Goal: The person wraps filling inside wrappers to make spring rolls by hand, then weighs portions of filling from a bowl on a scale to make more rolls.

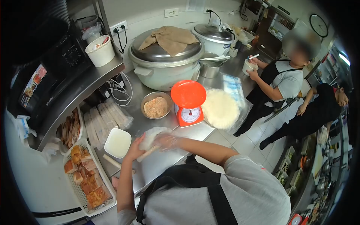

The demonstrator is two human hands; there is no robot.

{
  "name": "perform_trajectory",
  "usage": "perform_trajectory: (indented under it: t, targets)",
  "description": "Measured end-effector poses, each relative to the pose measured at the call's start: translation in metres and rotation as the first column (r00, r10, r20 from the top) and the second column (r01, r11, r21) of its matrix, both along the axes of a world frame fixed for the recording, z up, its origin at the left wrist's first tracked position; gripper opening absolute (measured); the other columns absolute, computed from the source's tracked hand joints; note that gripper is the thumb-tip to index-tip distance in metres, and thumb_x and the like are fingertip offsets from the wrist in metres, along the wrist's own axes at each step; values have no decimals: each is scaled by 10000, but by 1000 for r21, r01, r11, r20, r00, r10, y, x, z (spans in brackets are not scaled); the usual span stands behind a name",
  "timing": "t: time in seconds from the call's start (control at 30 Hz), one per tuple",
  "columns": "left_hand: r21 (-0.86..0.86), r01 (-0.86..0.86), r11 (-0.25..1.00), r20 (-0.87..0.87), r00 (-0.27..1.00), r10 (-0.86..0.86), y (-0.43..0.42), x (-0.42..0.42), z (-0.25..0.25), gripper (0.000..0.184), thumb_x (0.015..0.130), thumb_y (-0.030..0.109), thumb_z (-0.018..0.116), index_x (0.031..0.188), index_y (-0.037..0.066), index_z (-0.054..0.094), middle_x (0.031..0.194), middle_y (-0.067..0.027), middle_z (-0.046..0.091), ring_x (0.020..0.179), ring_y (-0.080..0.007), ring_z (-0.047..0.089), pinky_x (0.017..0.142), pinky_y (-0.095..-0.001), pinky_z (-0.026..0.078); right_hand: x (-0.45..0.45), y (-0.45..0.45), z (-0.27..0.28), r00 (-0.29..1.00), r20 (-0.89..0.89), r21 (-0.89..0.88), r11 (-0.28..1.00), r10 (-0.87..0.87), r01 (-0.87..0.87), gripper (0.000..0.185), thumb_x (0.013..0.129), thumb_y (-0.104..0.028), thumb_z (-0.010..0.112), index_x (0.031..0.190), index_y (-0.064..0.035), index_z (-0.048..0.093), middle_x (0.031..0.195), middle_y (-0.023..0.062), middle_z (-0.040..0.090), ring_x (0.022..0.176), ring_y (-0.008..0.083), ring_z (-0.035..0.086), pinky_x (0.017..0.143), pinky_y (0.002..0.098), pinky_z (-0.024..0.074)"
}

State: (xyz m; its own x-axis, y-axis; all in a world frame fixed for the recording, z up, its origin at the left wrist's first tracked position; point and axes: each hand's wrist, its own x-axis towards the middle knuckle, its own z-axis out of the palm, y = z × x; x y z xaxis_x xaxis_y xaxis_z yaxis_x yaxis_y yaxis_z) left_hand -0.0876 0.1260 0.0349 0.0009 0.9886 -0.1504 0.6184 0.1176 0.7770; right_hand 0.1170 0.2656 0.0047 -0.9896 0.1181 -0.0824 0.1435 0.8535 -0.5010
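Grey T-shirt (247, 183) and black apron (183, 180) right up close, then two hands at work on the brushed-steel counter (148, 174). Left hand (136, 146) is curled in at one side of a thin whitish sheet (153, 134); right hand (167, 141), in what looks like a clear crinkly plastic glove, comes in from the other side. Slim pale roll (149, 153) sits between them, on the near side of the sheet. Both hands look fairly narrow, but I honestly can't tell how tightly either is closed.

Progress-wise, I'd call that piece partway. Bunch of pale sticks in clear plastic bags (107, 120) to the left look finished to me, and one loose pale stick (111, 161) lies nearer the body. Stuff left over: a lumpy, moist pinkish mixture (156, 107) mounded in a round metal bowl (143, 110), plus a thick, floppy-looking round pale stack (220, 108) on plastic. So loads left, I reckon.

Also about: glossy orange scale (188, 95), square white dish (118, 143) with something smooth and pale inside, and a perforated plastic basket (100, 210) of crusty golden-brown chunks (90, 180).
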Motion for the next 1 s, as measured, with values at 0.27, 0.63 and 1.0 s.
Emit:
perform_trajectory:
  t: [0.27,0.63,1.0]
  targets:
    - [-161,-135,978,625,753,206,13,-4,-50,727,875,-88,477,1556,96,304,1360,-83,560,1186,-129,539,986,-265,452,-44,-61,-1,996,0,-44,995,-87,87,474,732,-249,775,1188,-170,672,1133,170,640,1118,345,589,974,475,461]
    - [114,-68,991,145,988,51,5,13,-32,991,698,-79,692,1569,164,286,1380,-84,569,1308,-234,503,1127,-342,359,-15,14,0,962,271,45,998,38,-52,377,709,-258,764,1078,-198,719,1106,89,698,1030,324,651,896,464,501]
    - [137,4,991,147,989,-24,5,1,-44,948,741,-88,694,1566,157,297,1407,-76,543,1305,-217,487,1137,-333,343,62,57,-4,987,112,121,987,-119,105,369,670,-205,807,1030,-178,728,992,71,713,1010,306,660,881,430,508]
